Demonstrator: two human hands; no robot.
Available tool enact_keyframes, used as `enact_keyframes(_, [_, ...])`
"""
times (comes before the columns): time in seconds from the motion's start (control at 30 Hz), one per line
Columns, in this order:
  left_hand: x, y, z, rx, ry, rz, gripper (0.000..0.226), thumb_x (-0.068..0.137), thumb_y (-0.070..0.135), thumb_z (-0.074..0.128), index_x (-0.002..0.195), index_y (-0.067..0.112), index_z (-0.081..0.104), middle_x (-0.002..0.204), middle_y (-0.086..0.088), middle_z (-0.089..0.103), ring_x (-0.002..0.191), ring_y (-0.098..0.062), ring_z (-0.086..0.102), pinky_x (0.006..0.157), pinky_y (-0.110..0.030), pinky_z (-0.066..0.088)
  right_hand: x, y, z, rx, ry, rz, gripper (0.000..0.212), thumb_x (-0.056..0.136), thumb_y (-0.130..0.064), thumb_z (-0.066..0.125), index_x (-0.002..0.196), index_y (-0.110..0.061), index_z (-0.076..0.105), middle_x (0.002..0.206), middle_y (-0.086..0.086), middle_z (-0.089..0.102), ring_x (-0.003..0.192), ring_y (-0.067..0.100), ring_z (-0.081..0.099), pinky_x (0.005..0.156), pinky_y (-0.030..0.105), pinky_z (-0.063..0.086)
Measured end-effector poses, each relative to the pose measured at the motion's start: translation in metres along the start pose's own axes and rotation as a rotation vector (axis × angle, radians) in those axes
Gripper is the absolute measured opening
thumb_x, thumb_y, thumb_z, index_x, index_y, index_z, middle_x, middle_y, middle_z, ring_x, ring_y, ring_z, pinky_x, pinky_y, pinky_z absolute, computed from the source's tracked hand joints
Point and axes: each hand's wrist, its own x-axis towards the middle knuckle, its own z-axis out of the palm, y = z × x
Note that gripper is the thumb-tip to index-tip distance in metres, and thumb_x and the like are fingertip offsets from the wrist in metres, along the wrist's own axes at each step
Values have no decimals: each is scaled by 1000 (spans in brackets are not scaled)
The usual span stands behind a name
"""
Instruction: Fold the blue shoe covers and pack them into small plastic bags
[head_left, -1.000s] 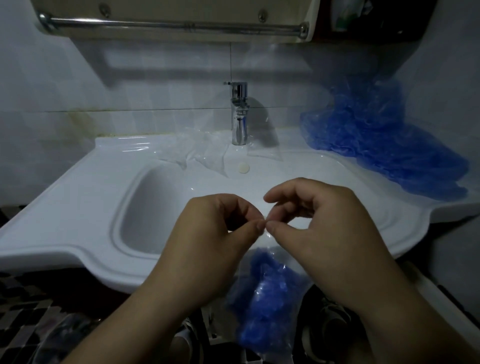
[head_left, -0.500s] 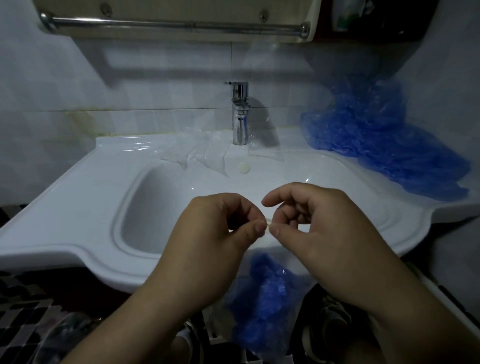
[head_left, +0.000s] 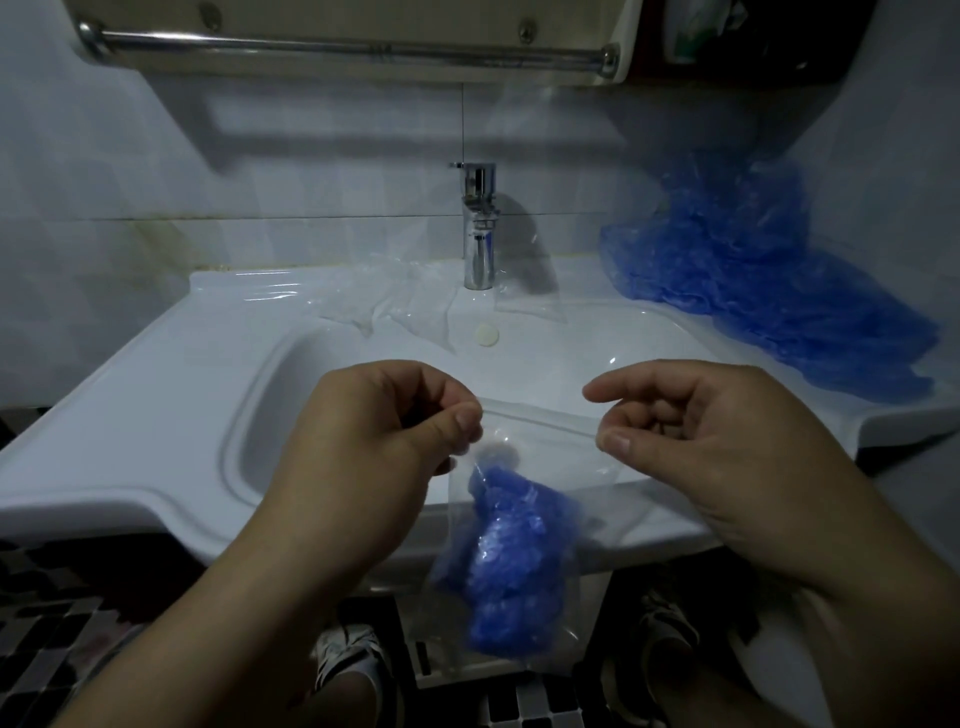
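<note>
At lower centre, over the white sink (head_left: 156, 395), a small clear plastic bag (head_left: 545, 447) of crumpled blue shoe covers (head_left: 514, 566) hangs. Left hand (head_left: 384, 447) grip pinches its top-left corner; right hand (head_left: 727, 447) grip pinches top-right.

white sink (head_left: 130, 389) | chrome tap (head_left: 479, 228) at back rim | towel rail (head_left: 337, 44) above

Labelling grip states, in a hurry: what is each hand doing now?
Left hand: pinches the top left corner of the small clear plastic bag holding a folded blue plastic shoe cover.
Right hand: pinches the same bag's top right corner.
</note>
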Motion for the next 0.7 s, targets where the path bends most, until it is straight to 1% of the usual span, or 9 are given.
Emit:
enact_keyframes(0.2, [-1, 1, 1, -14, 7, -7, 17, 85, 8, 68, 71, 15, 71, 67, -4, 71, 64, -17, 67, 66, -32, 58, 1, 3, -1, 72, 103, 36, 21, 69, -8, 83, 84, -20, 75, 67, -2, 73, 61, 5, 69, 59, 8, 47])
enact_keyframes(0.3, [-1, 1, 2, -12, 2, -2, 17, 86, 6, 67, 71, 15, 70, 67, -3, 71, 63, -15, 67, 64, -30, 57, 1, 4, -2, 27, 166, 62, 19, 62, -17, 87, 76, -20, 74, 64, -3, 72, 57, 6, 67, 54, 9, 48])
enact_keyframes(0.37, [2, 1, -3, -37, 52, -5, 19, 88, 3, 64, 72, 13, 68, 65, -2, 70, 60, -13, 65, 61, -31, 55, 0, 8, -7, -47, 237, 71, 18, 60, -24, 88, 71, -21, 74, 62, -5, 71, 55, 4, 65, 53, 14, 49])
enact_keyframes(0.43, [9, 0, -15, -109, 138, -20, 19, 90, 4, 61, 73, 11, 66, 62, -1, 67, 58, -12, 64, 60, -31, 54, 1, 17, -18, -33, 316, 77, 18, 61, -25, 87, 72, -20, 74, 65, -6, 72, 57, 3, 65, 57, 16, 51])
enact_keyframes(0.47, [12, -1, -22, -150, 168, -36, 19, 91, 5, 60, 73, 10, 66, 62, -1, 66, 57, -11, 63, 59, -31, 55, 2, 21, -22, 35, 336, 72, 21, 59, -27, 86, 75, -18, 75, 68, -4, 73, 63, 4, 67, 63, 18, 55])
enact_keyframes(0.53, [14, -3, -27, -197, 183, -70, 22, 92, 7, 59, 72, 10, 67, 61, -1, 66, 57, -12, 63, 57, -30, 56, 1, 24, -25, 210, 295, 69, 40, 52, -45, 84, 84, -22, 77, 78, 3, 74, 76, 16, 72, 81, 29, 59])
enact_keyframes(0.6, [14, -5, -23, -227, 152, -109, 26, 92, 8, 59, 67, 13, 68, 64, -3, 66, 59, -14, 65, 56, -28, 55, 0, 25, -18, 244, 137, 84, 61, 48, -65, 80, 94, -25, 77, 88, 5, 75, 82, 21, 73, 85, 44, 58])
enact_keyframes(0.63, [14, -7, -19, -255, 137, -127, 28, 92, 8, 59, 66, 14, 68, 65, -3, 66, 60, -15, 65, 55, -27, 55, 0, 24, -11, 204, 39, 103, 66, 50, -69, 77, 100, -25, 75, 93, 2, 75, 84, 20, 73, 85, 47, 57])
enact_keyframes(0.7, [15, -9, -13, -321, 140, -166, 27, 93, 7, 58, 68, 13, 67, 67, -5, 66, 61, -16, 65, 54, -26, 54, -2, 20, 7, 166, -115, 138, 67, 59, -63, 78, 114, -25, 69, 103, -3, 74, 90, 16, 72, 83, 45, 58])
